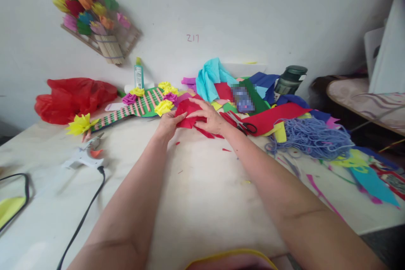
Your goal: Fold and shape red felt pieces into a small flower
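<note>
Both of my hands meet at the far middle of the pale table (196, 185), working a folded piece of red felt (187, 114). My left hand (168, 125) pinches its left side from below. My right hand (211, 118) presses on its right side from above, fingers curled over the cloth. Small red scraps (226, 149) lie on the table just under and right of my hands. Black-handled scissors (243, 125) rest right beside my right wrist.
A white glue gun (82, 157) with a black cord (82, 215) lies at left. A green-and-pink woven mat (133, 107) with yellow and purple felt flowers sits behind. Coloured felt pile (253, 97), lilac yarn (311, 137), a red bag (74, 98) and a dark jar (289, 79) surround the work area.
</note>
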Available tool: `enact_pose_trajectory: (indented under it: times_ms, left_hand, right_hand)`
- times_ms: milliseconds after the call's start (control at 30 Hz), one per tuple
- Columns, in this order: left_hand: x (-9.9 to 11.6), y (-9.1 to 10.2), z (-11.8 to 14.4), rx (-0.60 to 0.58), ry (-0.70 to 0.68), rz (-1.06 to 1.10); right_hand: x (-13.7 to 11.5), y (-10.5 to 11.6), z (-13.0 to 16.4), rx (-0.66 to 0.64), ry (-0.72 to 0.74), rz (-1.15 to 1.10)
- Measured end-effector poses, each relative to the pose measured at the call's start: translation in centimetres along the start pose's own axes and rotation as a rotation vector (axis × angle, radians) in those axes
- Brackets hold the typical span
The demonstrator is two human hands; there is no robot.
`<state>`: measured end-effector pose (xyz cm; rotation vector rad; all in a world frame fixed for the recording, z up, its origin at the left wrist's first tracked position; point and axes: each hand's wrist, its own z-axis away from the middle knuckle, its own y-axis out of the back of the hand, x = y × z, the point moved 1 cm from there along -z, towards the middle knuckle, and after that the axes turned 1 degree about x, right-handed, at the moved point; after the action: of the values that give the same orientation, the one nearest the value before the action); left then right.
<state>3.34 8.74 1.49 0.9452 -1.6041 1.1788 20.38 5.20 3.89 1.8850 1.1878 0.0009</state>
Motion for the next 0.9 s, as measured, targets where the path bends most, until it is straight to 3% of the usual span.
enact_pose_trajectory:
  times_ms: [367, 600, 900]
  left_hand:
    - [-0.2, -0.1, -0.1, -0.038, 0.015, 0.003]
    - [-0.2, -0.3, -0.1, -0.041, 0.026, 0.036]
    - [-0.7, 0.4, -0.3, -0.069, 0.096, 0.073]
  right_hand:
    - [1.0, -1.6, -0.3, 0.022, -0.055, 0.040]
    - [1.4, -1.9, -0.2, 0.068, -0.014, 0.088]
    - [0.0, -1.5, -0.2, -0.066, 0.105, 0.223]
